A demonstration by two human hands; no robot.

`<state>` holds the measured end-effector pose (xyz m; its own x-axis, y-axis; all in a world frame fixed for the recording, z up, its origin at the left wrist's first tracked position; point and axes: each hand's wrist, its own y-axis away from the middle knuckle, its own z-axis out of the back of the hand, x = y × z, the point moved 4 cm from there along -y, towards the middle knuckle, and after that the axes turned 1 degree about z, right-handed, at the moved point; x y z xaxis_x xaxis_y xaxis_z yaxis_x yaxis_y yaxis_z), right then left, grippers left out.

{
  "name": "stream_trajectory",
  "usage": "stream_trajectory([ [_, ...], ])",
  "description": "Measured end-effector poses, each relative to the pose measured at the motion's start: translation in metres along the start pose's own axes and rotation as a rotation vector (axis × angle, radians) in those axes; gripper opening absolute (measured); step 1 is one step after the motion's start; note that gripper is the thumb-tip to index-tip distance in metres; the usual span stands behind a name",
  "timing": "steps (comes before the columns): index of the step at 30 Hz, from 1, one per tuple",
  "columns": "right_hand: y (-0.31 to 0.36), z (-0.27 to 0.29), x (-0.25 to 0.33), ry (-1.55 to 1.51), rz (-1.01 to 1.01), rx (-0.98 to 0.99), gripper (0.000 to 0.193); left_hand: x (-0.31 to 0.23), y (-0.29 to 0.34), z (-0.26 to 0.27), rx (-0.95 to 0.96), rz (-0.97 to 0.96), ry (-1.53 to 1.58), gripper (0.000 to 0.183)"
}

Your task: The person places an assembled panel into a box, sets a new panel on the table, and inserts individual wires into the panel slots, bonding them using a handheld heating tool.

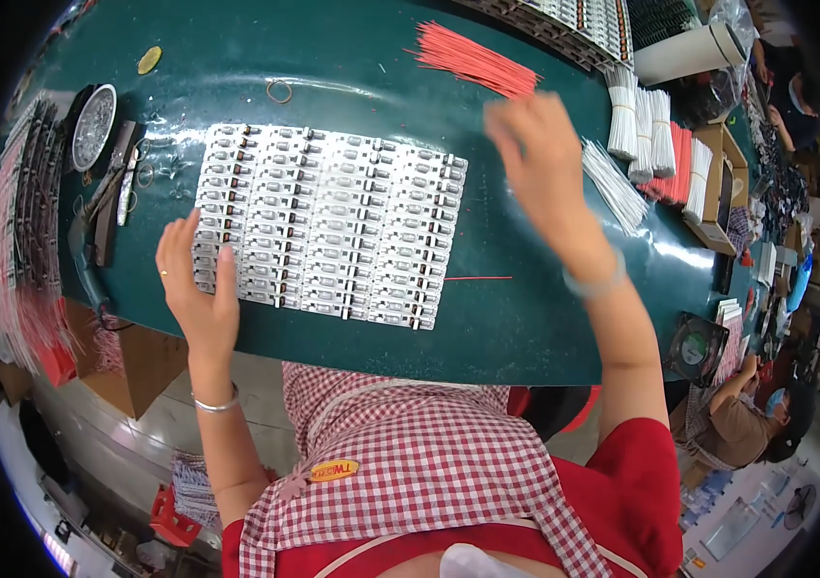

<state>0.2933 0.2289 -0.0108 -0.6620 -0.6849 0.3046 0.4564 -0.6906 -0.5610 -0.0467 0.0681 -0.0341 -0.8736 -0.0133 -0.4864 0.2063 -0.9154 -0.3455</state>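
A white panel of circuit boards (342, 226), with rows of small metal and dark parts, lies flat on the green table in front of me. My left hand (200, 289) rests at its left edge, thumb and fingers apart, the thumb tip lying over the boards. One thin red wire (479, 278) extends right from the panel's lower right side. Beyond and to the right, my right hand (540, 159) is raised near the close end of a loose pile of red wires (472, 60). Motion blurs its fingers, so whether they pinch anything is unclear.
White wires (614, 188) lie right of my right hand, beside bundled white wires (623, 111) and a cardboard box (723, 183). At left are a bowl of small clear parts (94, 128), tweezers (128, 188) and wired boards (20, 222). A co-worker (747, 414) sits at right.
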Motion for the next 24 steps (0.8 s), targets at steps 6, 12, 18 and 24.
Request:
stream_trajectory([
  [6, 0.096, 0.023, 0.074, -0.250, -0.115, 0.463, 0.028, 0.004, 0.011, -0.018, 0.101, -0.040, -0.231, 0.047],
  [12, 0.116, 0.015, 0.074, -0.117, -0.064, 0.415, 0.025, 0.024, 0.006, -0.021, 0.101, -0.029, -0.257, 0.046],
  [18, 0.092, 0.050, 0.034, 0.072, -0.155, 0.311, 0.019, 0.046, 0.006, -0.010, 0.145, 0.018, -0.221, 0.048],
  [24, 0.011, 0.016, -0.033, 0.179, -0.085, 0.045, 0.019, 0.045, 0.004, -0.013, 0.165, 0.074, -0.204, 0.048],
])
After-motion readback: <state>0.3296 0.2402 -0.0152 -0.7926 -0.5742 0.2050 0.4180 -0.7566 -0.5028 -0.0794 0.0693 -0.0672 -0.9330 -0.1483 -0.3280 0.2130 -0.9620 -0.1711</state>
